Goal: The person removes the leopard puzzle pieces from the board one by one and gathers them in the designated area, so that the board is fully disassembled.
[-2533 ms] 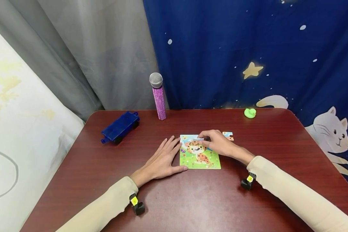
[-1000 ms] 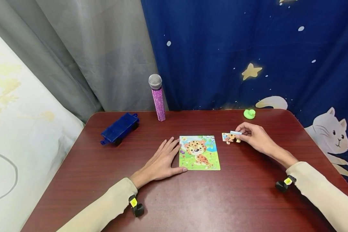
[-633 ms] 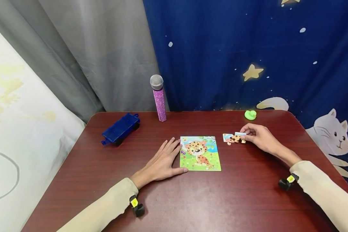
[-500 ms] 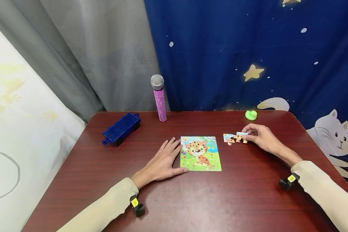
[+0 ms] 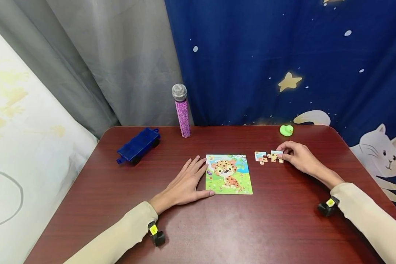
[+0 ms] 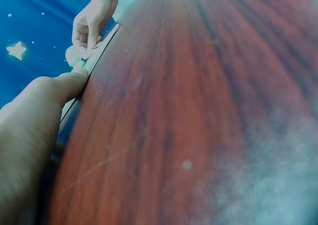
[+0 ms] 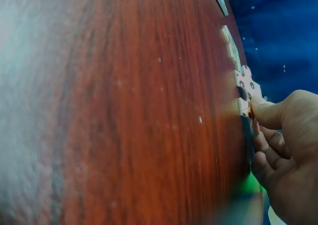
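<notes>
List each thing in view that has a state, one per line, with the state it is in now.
Leopard puzzle board: flat on the table, upper right pieces missing.
Left hand: flat, fingers straight, touching the board's left edge.
Right hand: pinching a loose piece.
Pinched puzzle piece: lying on the table.
Second loose piece: flat, beside it.
Toy microphone: upright.
Blue toy wagon: on its wheels.
Green duck: upright.

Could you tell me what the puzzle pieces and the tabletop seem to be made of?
Puzzle pieces: probably thin wood or card, glossy print; pale cut edge in the right wrist view. Table: dark red wood-grain, likely laminate, with a soft sheen.
</notes>
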Motion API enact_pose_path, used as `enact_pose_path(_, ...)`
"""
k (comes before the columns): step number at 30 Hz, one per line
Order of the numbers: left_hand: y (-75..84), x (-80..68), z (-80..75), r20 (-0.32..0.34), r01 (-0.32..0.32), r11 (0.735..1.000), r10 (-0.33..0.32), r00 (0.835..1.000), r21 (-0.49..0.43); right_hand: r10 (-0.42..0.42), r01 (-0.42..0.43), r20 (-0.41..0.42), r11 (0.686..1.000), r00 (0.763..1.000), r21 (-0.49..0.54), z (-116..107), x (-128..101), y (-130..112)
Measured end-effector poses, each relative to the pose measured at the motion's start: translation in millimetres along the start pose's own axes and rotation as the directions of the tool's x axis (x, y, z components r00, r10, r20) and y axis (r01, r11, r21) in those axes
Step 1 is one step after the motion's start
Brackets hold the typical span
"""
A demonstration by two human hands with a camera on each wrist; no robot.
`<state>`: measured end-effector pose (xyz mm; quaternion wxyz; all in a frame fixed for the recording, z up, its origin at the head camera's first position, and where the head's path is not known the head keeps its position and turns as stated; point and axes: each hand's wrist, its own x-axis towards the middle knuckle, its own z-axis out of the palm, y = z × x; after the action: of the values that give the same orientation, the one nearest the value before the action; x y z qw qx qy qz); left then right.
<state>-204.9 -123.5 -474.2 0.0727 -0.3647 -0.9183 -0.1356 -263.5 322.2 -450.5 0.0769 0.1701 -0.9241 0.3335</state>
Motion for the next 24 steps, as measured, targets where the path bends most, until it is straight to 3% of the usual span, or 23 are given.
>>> enact_pose_path(4,-0.1,-0.3,0.2,-0.001,0.002,1.0,-0.002,1.0,-0.005,-0.051,0.05,-0.02,0.998,0.998,-0.042,2.9,0.0,1.4)
enact_pose_path(15,-0.3,-0.1,-0.6,0.006,0.008,1.0,-0.008,1.0,-0.004,-0.085,0.082,-0.036,0.993,0.996,-0.083,7.0,0.0,3.8)
enact_pose_path(24,-0.1,0.3,-0.3,0.01,0.007,1.0,-0.007,1.0,-0.006,0.005,-0.007,-0.052,0.999,0.999,-0.034,3.9,-3.4,-3.5)
